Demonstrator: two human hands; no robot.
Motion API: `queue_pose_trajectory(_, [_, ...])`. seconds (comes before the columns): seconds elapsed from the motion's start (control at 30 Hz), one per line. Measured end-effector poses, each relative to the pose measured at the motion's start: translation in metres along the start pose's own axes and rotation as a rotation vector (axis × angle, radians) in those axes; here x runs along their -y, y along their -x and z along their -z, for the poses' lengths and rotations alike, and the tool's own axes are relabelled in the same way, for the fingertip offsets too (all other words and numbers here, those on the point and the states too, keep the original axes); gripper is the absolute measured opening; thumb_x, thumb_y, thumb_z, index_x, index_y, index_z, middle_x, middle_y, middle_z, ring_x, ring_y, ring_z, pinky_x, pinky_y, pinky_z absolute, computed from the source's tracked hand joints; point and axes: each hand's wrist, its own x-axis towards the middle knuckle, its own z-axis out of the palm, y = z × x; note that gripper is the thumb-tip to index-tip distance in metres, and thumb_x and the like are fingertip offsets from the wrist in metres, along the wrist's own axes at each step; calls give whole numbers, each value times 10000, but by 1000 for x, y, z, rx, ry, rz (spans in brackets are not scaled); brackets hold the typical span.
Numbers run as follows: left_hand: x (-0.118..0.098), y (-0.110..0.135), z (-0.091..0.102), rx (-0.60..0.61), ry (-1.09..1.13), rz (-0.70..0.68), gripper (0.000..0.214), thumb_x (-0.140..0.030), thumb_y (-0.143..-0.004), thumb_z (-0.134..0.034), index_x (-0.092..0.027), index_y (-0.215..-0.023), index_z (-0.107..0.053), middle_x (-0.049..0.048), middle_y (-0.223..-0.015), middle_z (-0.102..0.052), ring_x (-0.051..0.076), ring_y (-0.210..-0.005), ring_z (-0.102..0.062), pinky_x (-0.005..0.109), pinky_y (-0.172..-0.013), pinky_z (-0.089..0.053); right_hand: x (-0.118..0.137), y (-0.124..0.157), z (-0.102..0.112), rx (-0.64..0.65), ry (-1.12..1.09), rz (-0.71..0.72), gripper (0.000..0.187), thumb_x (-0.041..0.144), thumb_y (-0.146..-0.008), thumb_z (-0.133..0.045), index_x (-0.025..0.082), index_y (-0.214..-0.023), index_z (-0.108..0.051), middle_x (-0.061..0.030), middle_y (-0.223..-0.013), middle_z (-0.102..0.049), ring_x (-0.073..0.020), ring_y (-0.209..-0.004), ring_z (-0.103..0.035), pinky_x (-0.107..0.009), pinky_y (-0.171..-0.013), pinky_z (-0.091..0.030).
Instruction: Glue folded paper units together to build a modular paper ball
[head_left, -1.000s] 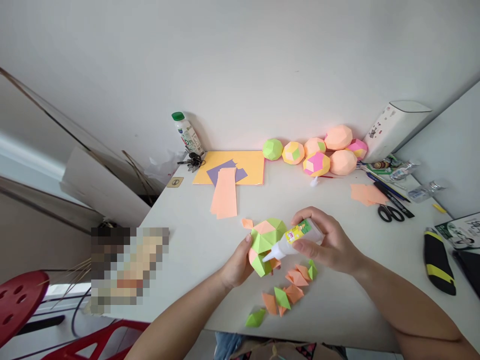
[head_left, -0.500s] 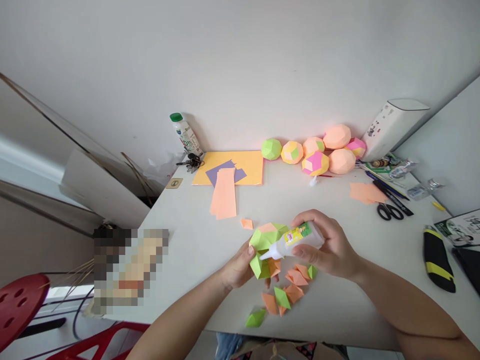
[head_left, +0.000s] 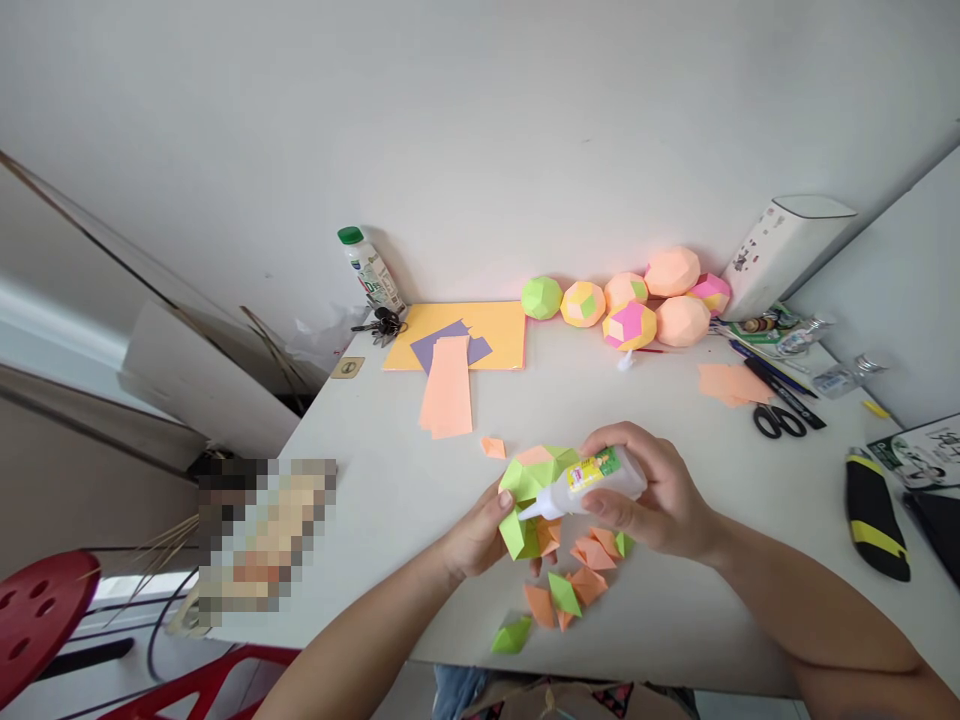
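My left hand (head_left: 482, 532) grips a partly built paper ball (head_left: 526, 478) of green and orange folded facets, its thumb on the near left edge. In my right hand (head_left: 660, 492) is a white glue bottle (head_left: 600, 480) with a yellow and green label, tilted so its nozzle points left and down. The nozzle tip is at a green facet close to my left thumb; whether it touches, I cannot tell. Several orange folded paper pieces (head_left: 589, 585) and a green folded piece (head_left: 512, 635) lie on the table below the ball. Part of the ball is hidden behind the bottle.
Finished paper balls (head_left: 632, 325) stand along the wall. Orange paper strips (head_left: 450, 390) lie over a yellow sheet (head_left: 502, 335) at the back. Scissors (head_left: 780, 420) and a black-and-yellow cutter (head_left: 876, 515) lie to the right. A bottle (head_left: 373, 275) and keys (head_left: 386, 322) stand back left.
Almost nothing differs. The view has shifted very slightly, and both hands keep the ball and the glue bottle in nearly the same place.
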Motion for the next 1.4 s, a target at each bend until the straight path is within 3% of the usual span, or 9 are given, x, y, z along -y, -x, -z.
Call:
queue_pose_trajectory(0.27, [-5, 0, -4, -28, 9, 9, 646, -662, -714, -566, -157, -1117, -545, 118, -891, -656, 181, -572, -646, 253, -423, -503, 1, 0, 0, 26, 42, 37, 202, 256, -792, -655, 190, -939, -532, 71, -537, -487, -67, -404, -371, -188, -380, -289])
queue_pose_trajectory(0.6, [-4, -2, -3, -29, -14, 3, 629, -676, -711, -555, -154, -1061, -572, 110, -877, -640, 186, -579, -644, 265, -427, -505, 1, -1, -1, -10, 68, 57, 177, 265, -815, -631, 193, -934, -522, 65, -528, -502, -72, -401, -354, -194, -373, -285])
queue_pose_trajectory(0.9, [-5, -2, -4, -44, -15, -13, 622, -687, -712, -540, -141, -1006, -587, 93, -804, -638, 184, -566, -640, 258, -430, -500, 3, -1, -2, -53, 206, 172, 198, 352, -835, -616, 189, -917, -539, 42, -577, -521, -74, -407, -387, -193, -375, -323])
queue_pose_trajectory(1.13, [-6, -3, -5, -32, -18, -44, 650, -687, -728, -520, -151, -1093, -562, 90, -760, -650, 190, -562, -636, 256, -429, -494, 4, -1, -6, -100, 275, 273, 213, 388, -843, -607, 195, -915, -552, 13, -614, -573, -94, -438, -461, -205, -410, -388])
queue_pose_trajectory(1.4, [-7, -3, -6, -22, -33, -50, 704, -715, -728, -484, -126, -1103, -574, 108, -786, -660, 183, -558, -634, 258, -439, -500, 2, -1, -9, -133, 295, 308, 238, 419, -845, -601, 197, -909, -544, 16, -593, -556, -101, -441, -447, -212, -403, -368])
